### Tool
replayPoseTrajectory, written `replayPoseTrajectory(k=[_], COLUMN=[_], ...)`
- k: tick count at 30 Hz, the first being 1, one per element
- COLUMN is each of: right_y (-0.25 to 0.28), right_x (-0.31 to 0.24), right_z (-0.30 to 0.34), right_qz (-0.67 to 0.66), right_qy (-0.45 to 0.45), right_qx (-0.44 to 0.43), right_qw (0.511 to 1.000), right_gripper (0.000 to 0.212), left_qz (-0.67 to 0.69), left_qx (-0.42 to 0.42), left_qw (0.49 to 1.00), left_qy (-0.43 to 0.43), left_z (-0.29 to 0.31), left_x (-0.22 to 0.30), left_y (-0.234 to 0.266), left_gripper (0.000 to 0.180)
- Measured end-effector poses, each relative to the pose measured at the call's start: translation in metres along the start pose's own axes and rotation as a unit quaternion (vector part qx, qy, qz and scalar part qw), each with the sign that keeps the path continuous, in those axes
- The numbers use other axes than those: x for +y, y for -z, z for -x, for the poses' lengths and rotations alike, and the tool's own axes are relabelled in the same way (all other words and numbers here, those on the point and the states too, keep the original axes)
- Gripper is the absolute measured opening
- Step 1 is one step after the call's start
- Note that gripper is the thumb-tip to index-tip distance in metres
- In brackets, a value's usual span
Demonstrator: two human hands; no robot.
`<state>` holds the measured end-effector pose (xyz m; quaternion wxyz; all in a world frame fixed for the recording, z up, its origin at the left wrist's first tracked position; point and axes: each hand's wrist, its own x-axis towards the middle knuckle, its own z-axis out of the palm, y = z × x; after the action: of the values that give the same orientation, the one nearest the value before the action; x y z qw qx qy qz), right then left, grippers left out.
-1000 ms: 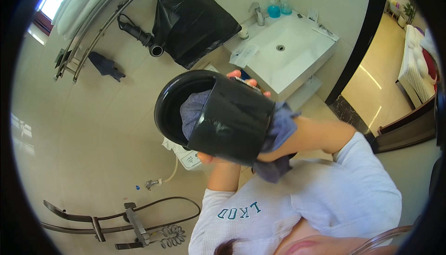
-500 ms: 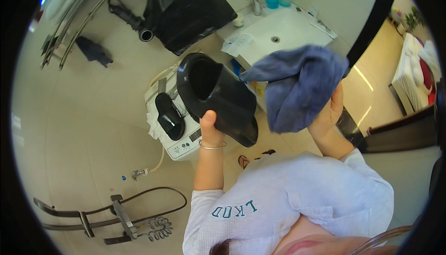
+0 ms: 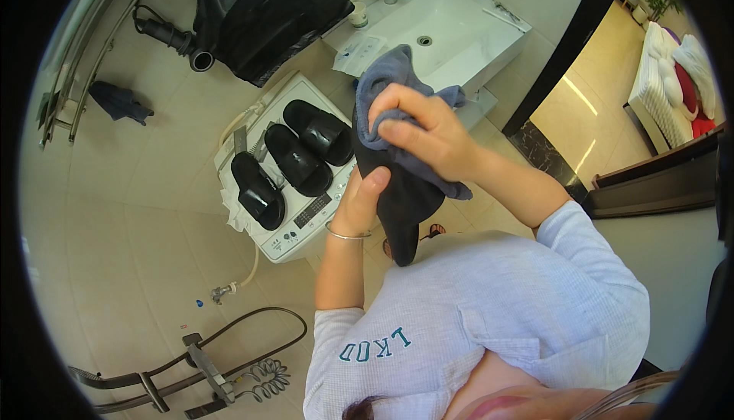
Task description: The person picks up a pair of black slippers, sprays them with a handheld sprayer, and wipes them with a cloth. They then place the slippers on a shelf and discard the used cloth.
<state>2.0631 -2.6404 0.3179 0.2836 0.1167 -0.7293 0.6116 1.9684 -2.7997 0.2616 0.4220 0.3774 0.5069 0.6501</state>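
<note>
Both hands work one black slipper (image 3: 401,206): left hand (image 3: 365,198) grips its edge. Right hand (image 3: 420,133) presses a bunched grey cloth (image 3: 382,83) against it, fingers clenched, above the washing machine (image 3: 306,221).

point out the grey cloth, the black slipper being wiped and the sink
grey cloth (image 3: 382,83), head view, on its bunched upper fold
black slipper (image 3: 401,206), head view, on its dark underside
sink (image 3: 459,26), head view, on the bare white basin
</note>
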Motion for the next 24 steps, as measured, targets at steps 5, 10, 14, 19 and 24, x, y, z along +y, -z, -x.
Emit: replayPoseTrajectory(k=[5,10,14,19,24], right_y=[-0.009,-0.004,0.006,-0.001,0.017], right_x=[-0.006,-0.012,-0.017,0.000,0.035], right_z=[0.010,0.012,0.013,0.011,-0.010], right_qz=[-0.067,0.136,-0.215,0.464,0.078], right_qy=[0.040,0.095,0.089,0.260,-0.008], right_qx=[0.142,0.109,0.294,-0.061,0.184], right_qw=[0.987,0.980,0.927,0.845,0.980], right_gripper=[0.016,0.022,0.040,0.024,0.014], left_qz=[-0.049,-0.113,0.120,-0.296,-0.255], left_qx=[-0.024,-0.060,-0.013,-0.017,-0.012], left_qw=[0.997,0.992,0.992,0.955,0.965], left_qy=[-0.059,-0.021,0.040,-0.012,-0.061], left_z=[-0.004,-0.005,-0.001,-0.008,-0.004], left_x=[0.007,0.004,-0.003,-0.005,0.000], left_y=[0.000,-0.001,0.008,0.012,0.004], left_gripper=[0.094,0.101,0.096,0.059,0.080])
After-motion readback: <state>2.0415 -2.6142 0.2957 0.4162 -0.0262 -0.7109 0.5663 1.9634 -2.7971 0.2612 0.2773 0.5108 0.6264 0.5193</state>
